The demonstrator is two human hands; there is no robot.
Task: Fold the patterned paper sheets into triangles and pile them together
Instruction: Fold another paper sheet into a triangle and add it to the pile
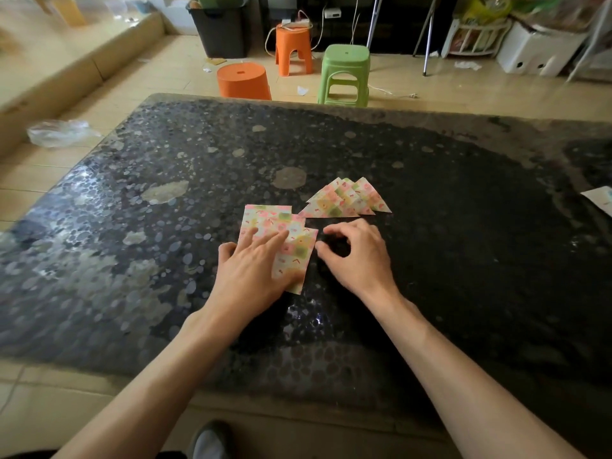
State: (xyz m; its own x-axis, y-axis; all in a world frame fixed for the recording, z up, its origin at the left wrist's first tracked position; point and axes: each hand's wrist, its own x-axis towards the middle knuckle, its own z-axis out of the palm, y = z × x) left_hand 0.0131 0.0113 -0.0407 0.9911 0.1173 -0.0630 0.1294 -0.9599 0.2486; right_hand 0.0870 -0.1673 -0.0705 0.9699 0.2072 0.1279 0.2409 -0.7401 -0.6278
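My left hand lies flat on the loose sheets, fingers straight and spread, pinning them to the surface. The sheets are fanned out, none of them folded yet, and sit near the middle of the surface, just in front of me. My right hand is just beside their right edge, its fingers bent with thumb and forefinger apart, holding nothing. I cannot tell whether the thumb tip touches the top sheet. The finished triangles overlap in a loose pile just beyond that hand.

I judge I am between folds: several done, several to go. Next, the right hand should pinch one corner of the top sheet and slide it free while the left keeps the rest down. Thin paper may drag a second sheet along.

The surface is dark, pebble-patterned and glossy, with a scrap of paper at its right edge. Beyond it stand two orange stools, a green stool and a dark bin on the tiled floor.
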